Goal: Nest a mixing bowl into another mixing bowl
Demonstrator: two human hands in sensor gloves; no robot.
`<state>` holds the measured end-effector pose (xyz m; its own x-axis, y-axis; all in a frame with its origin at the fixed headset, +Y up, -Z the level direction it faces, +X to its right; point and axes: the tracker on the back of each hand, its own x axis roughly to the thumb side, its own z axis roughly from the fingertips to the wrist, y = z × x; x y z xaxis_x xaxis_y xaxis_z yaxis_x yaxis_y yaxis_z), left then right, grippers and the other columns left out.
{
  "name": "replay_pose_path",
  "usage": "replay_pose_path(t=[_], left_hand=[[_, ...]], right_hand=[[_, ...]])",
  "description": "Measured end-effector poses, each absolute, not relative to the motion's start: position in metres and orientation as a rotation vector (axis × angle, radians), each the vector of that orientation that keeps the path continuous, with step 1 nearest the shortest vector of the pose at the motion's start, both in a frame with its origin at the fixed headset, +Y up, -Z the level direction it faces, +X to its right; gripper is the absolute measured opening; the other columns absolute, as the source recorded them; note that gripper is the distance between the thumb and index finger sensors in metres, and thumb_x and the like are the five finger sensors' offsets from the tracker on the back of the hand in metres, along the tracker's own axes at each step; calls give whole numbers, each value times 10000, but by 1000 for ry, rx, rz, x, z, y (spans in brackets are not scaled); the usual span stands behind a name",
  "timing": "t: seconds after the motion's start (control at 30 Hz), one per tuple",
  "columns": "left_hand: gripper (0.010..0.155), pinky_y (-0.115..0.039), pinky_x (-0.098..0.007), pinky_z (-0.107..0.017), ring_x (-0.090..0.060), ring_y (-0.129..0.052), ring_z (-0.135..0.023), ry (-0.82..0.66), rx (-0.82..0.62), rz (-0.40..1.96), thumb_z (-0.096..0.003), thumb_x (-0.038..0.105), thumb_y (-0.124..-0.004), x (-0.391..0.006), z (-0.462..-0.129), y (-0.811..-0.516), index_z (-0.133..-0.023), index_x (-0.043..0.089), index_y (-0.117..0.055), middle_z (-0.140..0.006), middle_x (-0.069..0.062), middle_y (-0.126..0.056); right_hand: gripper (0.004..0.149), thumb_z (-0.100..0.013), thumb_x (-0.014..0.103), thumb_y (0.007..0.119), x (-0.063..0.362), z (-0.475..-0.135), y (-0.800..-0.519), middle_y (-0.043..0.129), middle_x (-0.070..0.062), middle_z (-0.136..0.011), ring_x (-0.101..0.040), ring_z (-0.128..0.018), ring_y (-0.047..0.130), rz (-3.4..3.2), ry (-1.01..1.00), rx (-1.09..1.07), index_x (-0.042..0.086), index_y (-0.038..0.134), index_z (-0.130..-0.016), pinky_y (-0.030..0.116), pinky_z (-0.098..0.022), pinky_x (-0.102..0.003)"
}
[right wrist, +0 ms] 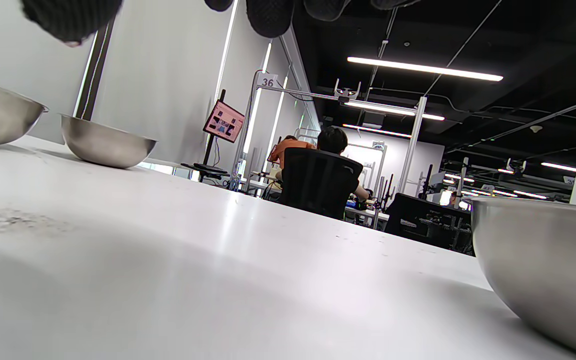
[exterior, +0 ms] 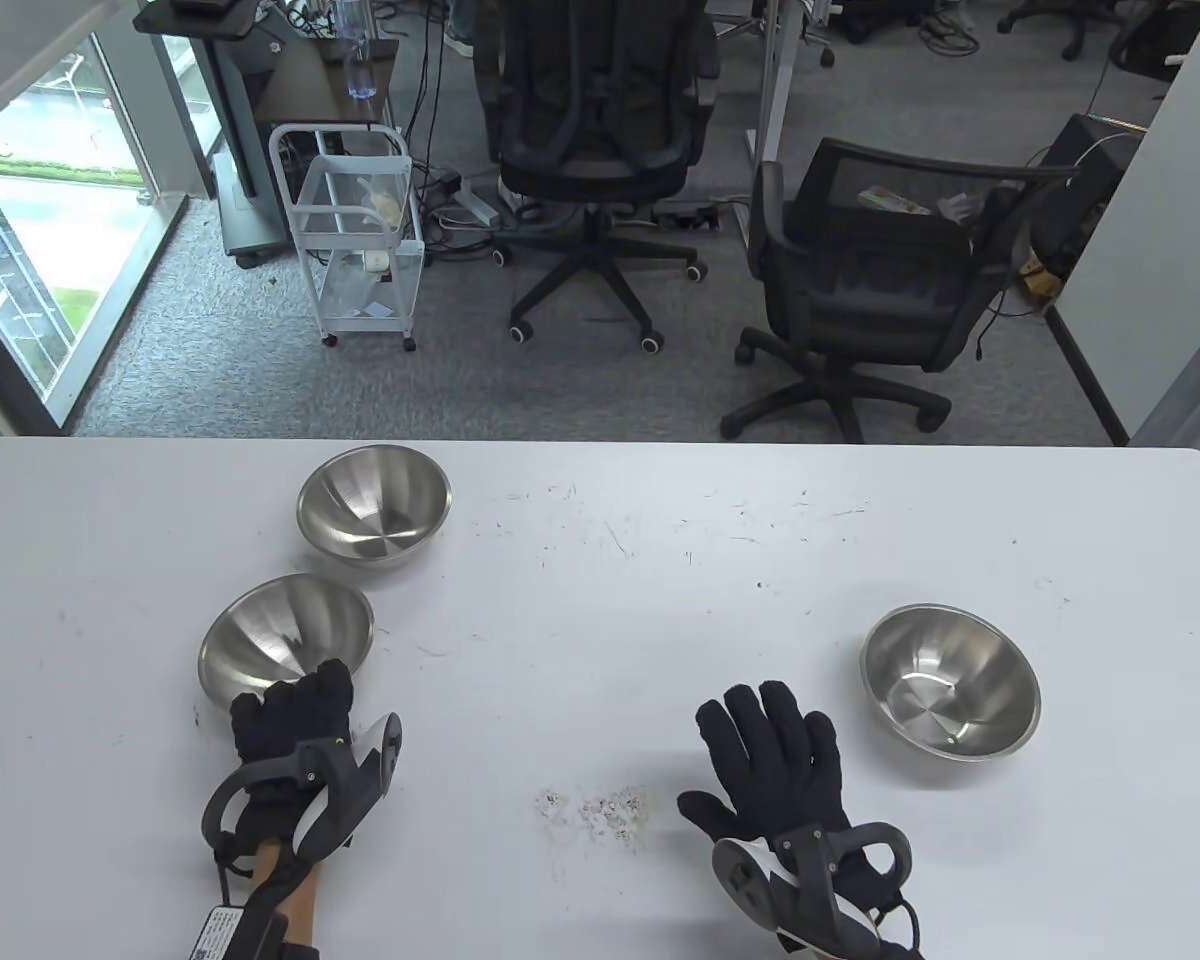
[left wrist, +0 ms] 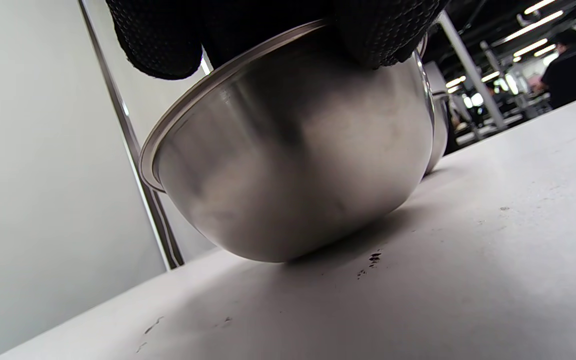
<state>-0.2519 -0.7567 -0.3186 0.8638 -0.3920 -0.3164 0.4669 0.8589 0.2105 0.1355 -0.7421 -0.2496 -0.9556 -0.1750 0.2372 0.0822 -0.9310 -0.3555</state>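
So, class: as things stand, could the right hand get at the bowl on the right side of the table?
Probably yes. The right hand lies open on the table, holding nothing, and the right-side bowl sits just beside it with only bare tabletop between them.

Beyond the white table (exterior: pixel 600 600), 2 black office chairs (exterior: pixel 590 130) (on casters) stand on grey carpet (exterior: pixel 260 380) beside a window (exterior: pixel 30 230).

My left hand (exterior: pixel 295 715) reaches forward, fingers (left wrist: pixel 378 35) curled over the near rim of a steel mixing bowl (exterior: pixel 285 640), gripping it. My right hand (exterior: pixel 775 765) lies flat, fingers spread, holding nothing.
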Motion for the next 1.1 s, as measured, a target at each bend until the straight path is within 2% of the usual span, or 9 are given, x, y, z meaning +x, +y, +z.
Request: replay_pose_path(t=[0.2, 0.53, 1.1], left_hand=[[416, -787, -494, -684, -107, -1070, -782, 214, 340, -476, -539, 399, -746, -237, -310, -748, -942, 483, -812, -846, 122, -1075], [417, -791, -491, -680, -105, -1072, -777, 27, 457, -491, -539, 402, -745, -175, -287, -730, -943, 480, -813, -842, 123, -1077], [410, -795, -479, -685, -81, -1074, -771, -275, 515, -475, -541, 420, -744, -74, -277, -741, -941, 488, -805, -836, 121, -1081]], right_hand=[[835, -417, 653, 721, 136, -249, -742, 614, -72, -1197, -409, -1107, 559, -2940, 529, -400, 271, 506, -1127, 528, -733, -641], [835, -418, 652, 721, 142, -252, -742, 614, -72, -1197, -409, -1107, 560, -2964, 512, -368, 271, 504, -1128, 528, -733, -641], [836, -417, 652, 722, 145, -252, -740, 615, -72, -1196, -408, -1107, 560, -2976, 519, -347, 270, 505, -1128, 527, -734, -641]])
